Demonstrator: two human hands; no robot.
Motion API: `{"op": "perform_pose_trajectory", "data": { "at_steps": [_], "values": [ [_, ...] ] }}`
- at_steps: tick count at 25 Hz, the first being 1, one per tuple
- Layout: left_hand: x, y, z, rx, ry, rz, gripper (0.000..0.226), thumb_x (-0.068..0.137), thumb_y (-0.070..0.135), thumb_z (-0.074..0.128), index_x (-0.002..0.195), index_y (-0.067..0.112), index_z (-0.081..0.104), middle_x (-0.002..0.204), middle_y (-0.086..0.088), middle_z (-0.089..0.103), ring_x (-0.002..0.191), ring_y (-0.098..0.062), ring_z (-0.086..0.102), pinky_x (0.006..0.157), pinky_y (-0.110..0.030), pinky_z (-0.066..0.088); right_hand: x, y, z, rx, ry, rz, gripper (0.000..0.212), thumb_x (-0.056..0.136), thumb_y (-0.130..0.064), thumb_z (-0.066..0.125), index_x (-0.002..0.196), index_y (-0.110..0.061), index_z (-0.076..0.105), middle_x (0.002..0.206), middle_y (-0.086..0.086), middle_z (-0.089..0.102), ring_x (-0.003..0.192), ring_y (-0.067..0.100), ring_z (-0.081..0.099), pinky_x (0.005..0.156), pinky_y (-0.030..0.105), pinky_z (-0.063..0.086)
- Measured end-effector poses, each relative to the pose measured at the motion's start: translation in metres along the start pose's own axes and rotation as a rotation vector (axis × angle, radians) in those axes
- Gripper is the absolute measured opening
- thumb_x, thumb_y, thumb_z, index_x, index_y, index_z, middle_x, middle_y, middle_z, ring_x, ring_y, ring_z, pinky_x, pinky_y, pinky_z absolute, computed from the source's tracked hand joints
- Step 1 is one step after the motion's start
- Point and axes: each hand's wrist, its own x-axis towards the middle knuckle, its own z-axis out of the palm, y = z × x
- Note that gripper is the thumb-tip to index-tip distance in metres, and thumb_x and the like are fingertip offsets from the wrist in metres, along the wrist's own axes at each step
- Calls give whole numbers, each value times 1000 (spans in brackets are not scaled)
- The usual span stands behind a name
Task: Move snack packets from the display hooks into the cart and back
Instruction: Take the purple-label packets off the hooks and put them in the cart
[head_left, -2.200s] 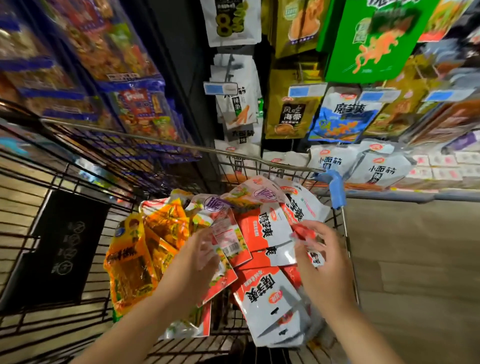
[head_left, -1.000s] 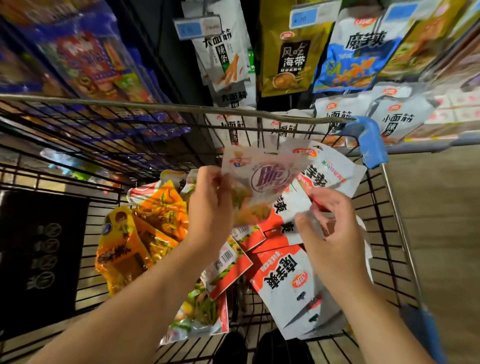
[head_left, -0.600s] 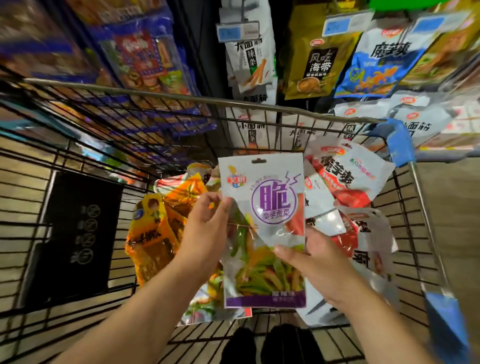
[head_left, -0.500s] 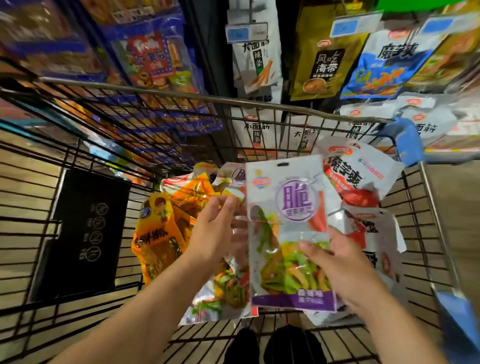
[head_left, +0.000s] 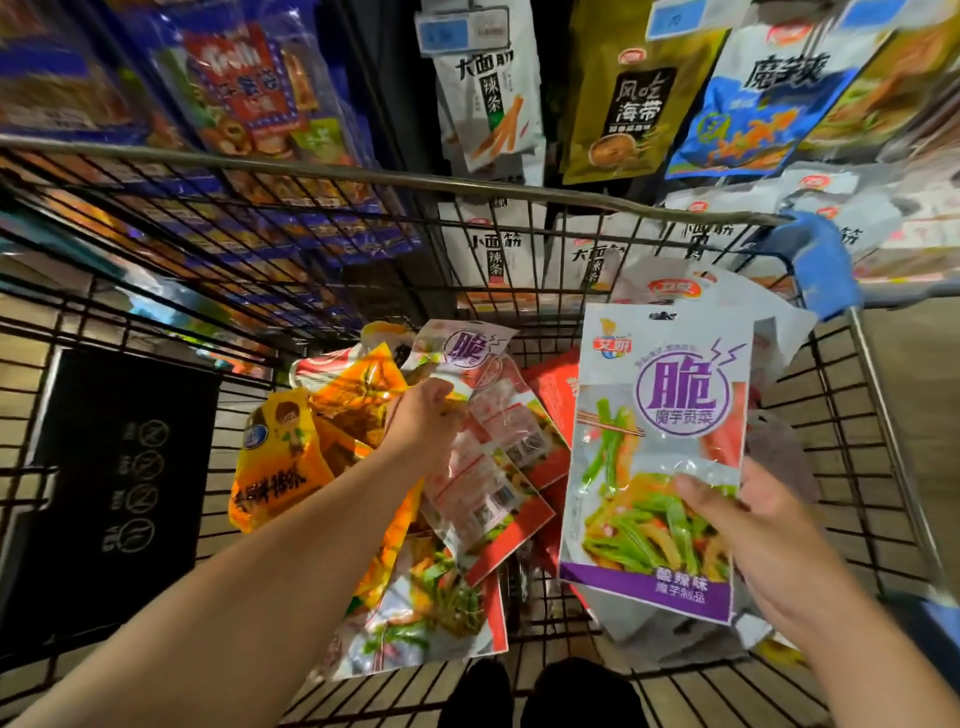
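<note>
Closest thing first: the right hand has the purple-and-white 脆 packet pinched by its lower right edge, thumb on the front and fingers behind, held upright above the cart. Gripped that low, I reckon the floppy top could droop, and the small hang hole would be a pain to aim at a hook. A one-corner pinch on slick film could slip too.

The left hand is down in the pile, fingers curled onto what looks like a second 脆 packet. Yank that and the ones overlapping it probably come along or slide about, the orange packet included.

Readable stuff: the held one says 脆, 魔芋贡菜, then 酸辣味 魔芋制品 on the purple strip. The orange one's writing is too crumpled to read.

Behind the wire there's a 小面筋 辣条 packet. Hanging above: 大面筋 辣条 packet, olive 风吃海带 packet, blue 魔芋爽 packet. Lots of lookalikes, so the wrong hook seems an easy mistake. The blue price tag is too blurry.
</note>
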Motion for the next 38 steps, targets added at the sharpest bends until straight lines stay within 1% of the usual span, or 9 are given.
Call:
{"op": "perform_pose_trajectory", "data": {
  "at_steps": [4,6,8,11,19,26,29,33,38],
  "values": [
    [16,8,15,8,39,-67,40,95,15,68,135,23,63,102,3,69,66,-4,58,41,-14,44,7,6,-2,-7,4,20,49,70,-49,79,117,-46,67,113,-5,77,103,20,74,90,48,56],
    [19,13,25,-194,48,-149,35,101,16,60,136,19,62,111,2,67,91,-10,65,63,-14,50,8,8,1,-66,4,16,45,73,-51,75,117,-48,65,114,-10,76,106,13,73,95,46,54],
    [19,5,35,305,23,-21,39,108,18,48,147,19,51,144,-3,54,132,-19,53,93,-23,51,8,10,2,-90,5,32,43,74,-51,74,116,-46,65,112,-11,76,104,12,73,95,48,54],
    [34,14,41,489,18,-5,37,110,16,40,146,17,49,149,-4,48,140,-20,44,108,-26,41,8,8,2,-77,4,64,34,80,-43,74,113,-41,67,109,-8,77,100,15,75,92,50,56],
    [21,14,43,73,98,-35,34,104,-1,47,138,0,49,136,-19,50,126,-34,48,81,-24,27,4,-1,5,-117,2,85,22,92,-35,69,108,-49,66,107,-12,77,95,14,76,87,48,59],
    [-14,5,51,162,-187,254,30,102,16,58,75,31,60,70,14,64,55,1,61,43,-11,39,5,-2,5,-159,91,71,20,95,-31,68,109,-45,67,102,-11,78,90,15,77,86,51,60],
    [-4,-3,43,67,-58,172,7,99,16,67,101,22,68,103,3,66,79,-2,63,57,-15,44,4,-1,6,-181,90,69,20,95,-33,68,109,-47,66,100,-12,78,87,14,77,83,48,61],
    [10,2,34,103,-108,3,75,86,41,82,149,25,45,122,5,55,99,-19,57,67,-26,43,6,1,5,-227,71,49,24,95,-37,68,105,-58,63,102,-18,77,91,10,76,82,42,60],
    [-11,20,26,61,-287,57,44,77,35,91,110,25,63,96,14,70,95,-17,71,61,-20,52,6,4,5,-214,62,45,25,95,-37,67,112,-55,63,107,-20,75,96,5,74,91,45,57]
  ]
}}
